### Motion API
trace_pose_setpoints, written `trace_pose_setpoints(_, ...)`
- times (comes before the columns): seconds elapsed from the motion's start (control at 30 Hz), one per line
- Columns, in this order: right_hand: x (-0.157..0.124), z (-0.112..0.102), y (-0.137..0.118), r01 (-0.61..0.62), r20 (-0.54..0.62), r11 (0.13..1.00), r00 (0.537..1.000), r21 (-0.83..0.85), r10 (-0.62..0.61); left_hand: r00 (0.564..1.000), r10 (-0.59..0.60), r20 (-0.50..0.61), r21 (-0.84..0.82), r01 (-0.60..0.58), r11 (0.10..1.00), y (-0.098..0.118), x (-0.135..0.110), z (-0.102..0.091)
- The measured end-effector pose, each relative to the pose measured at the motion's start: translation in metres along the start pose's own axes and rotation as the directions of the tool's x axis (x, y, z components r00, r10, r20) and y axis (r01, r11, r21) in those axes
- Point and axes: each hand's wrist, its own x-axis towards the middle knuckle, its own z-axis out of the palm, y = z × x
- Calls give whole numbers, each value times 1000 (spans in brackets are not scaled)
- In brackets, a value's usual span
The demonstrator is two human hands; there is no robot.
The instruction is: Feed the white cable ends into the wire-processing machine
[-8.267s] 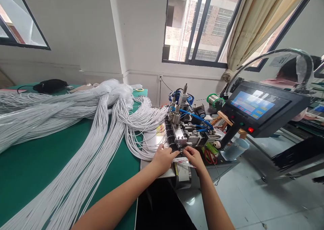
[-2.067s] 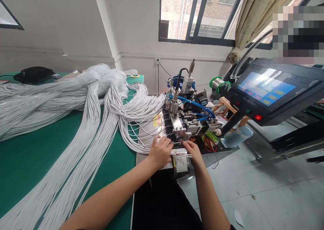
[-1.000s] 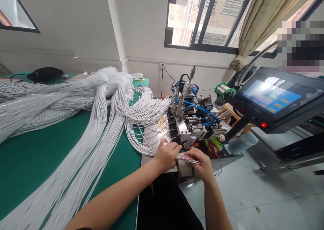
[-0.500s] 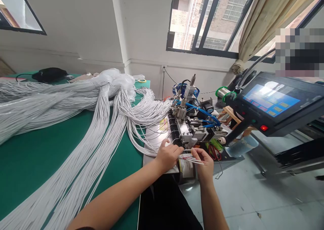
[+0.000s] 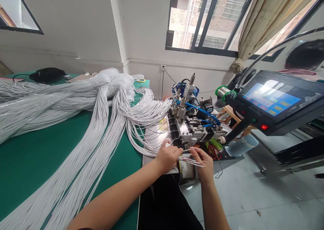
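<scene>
My left hand (image 5: 167, 155) rests on the steel plate (image 5: 154, 140) in front of a small pneumatic machine (image 5: 192, 123) with blue air hoses, its fingers pinched on a thin white cable end (image 5: 177, 150). My right hand (image 5: 204, 159) is just right of it, fingers closed round the cable's stripped tips (image 5: 192, 161), which show thin red and white cores pointing right. Both hands sit at the machine's front jaw. Large bundles of white cables (image 5: 101, 122) fan out over the green table (image 5: 30, 162) towards the machine.
A touch-screen control box (image 5: 270, 100) on an arm stands at the right, with a red button. Red-handled scissors (image 5: 212, 150) and a solder spool (image 5: 224, 92) lie beside the machine. Another person's head shows at the far right. A black pouch (image 5: 48, 75) sits at the back left.
My right hand has drawn back a little from the machine's jaw towards me, with the stripped cable tips in it. My left hand stays on the plate.
</scene>
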Motion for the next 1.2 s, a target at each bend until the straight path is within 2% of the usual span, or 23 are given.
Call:
trace_pose_setpoints(0.63,0,-2,5,-14,65,1000,998,-2,14,999,-24,23,-32,25,999,0,2,-1)
trace_pose_setpoints(1.2,-2,0,9,-33,32,999,999,21,33,998,-22,63,-45,25,999,-1,3,0)
